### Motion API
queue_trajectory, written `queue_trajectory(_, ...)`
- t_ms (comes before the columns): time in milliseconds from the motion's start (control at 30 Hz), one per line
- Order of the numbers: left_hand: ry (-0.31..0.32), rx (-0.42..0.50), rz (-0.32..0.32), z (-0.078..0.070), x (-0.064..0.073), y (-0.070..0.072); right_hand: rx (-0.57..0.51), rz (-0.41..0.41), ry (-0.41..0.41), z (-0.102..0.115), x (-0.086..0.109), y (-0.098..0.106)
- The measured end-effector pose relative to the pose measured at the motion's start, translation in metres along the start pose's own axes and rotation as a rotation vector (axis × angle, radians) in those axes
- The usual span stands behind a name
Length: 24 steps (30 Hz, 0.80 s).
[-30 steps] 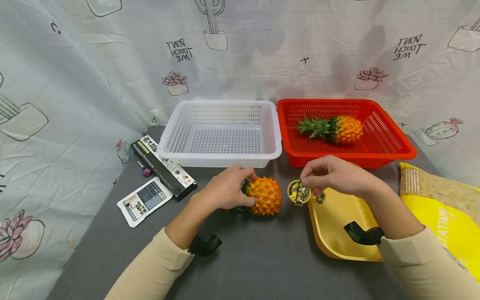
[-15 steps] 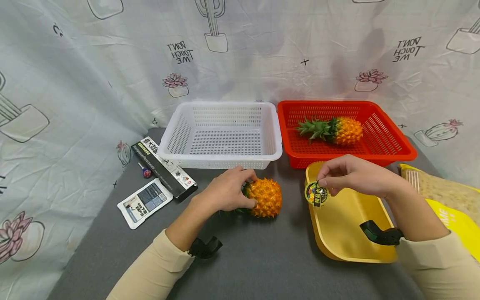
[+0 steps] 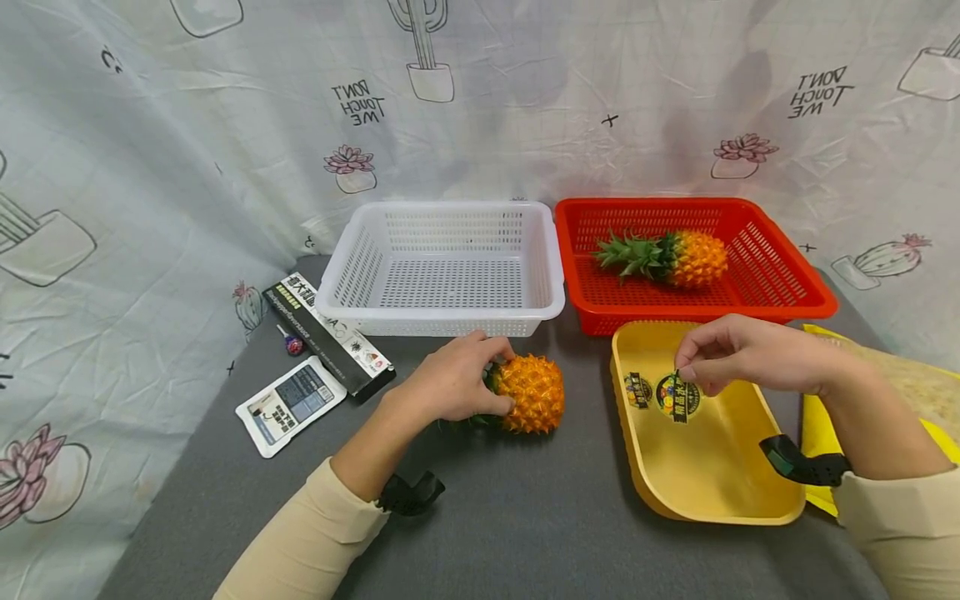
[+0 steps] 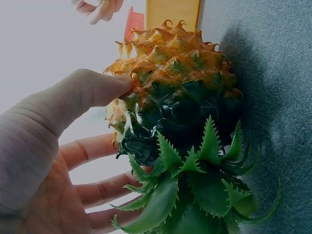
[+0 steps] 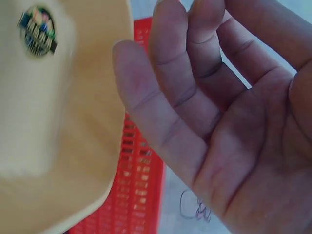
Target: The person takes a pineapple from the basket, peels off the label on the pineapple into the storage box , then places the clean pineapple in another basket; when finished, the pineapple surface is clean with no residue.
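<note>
My left hand holds a small orange pineapple lying on the table, thumb on its near side near the leafy crown. In the left wrist view the crown points downward, and the spiky fruit is above it. Over a yellow tray, my right hand pinches a round black-and-gold label between thumb and fingertips. A second such label lies inside the tray at its left side. The right wrist view shows the hand's palm and a label in the tray.
A white basket stands at the back. Beside it, a red basket holds another pineapple. On the left lie a long black box, a lollipop and a white packet. A yellow bag lies right of the tray.
My right hand has moved rightward with the label, from beside the pineapple to over the yellow tray. My left hand and the pineapple have stayed put.
</note>
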<state>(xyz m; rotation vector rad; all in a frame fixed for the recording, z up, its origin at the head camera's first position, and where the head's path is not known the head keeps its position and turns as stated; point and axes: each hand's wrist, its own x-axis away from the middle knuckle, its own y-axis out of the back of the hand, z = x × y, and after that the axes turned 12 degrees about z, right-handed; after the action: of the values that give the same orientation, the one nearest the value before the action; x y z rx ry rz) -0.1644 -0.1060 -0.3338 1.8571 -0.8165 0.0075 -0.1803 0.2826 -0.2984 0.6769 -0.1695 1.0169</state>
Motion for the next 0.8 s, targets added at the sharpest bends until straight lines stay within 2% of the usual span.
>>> queue_trajectory(200,0.003,-0.001,-0.002,-0.001,0.001,0.000,-0.014,-0.008,-0.054,-0.015,0.008,0.006)
queue_trajectory(367,0.000,0.000,-0.004,0.000,0.000,0.000,-0.010,-0.004,-0.134,-0.021,0.009,0.009)
queue_trajectory(800,-0.002,-0.005,-0.007,-0.001,0.001,0.000,0.076,0.031,-0.278,-0.026,-0.017,0.005)
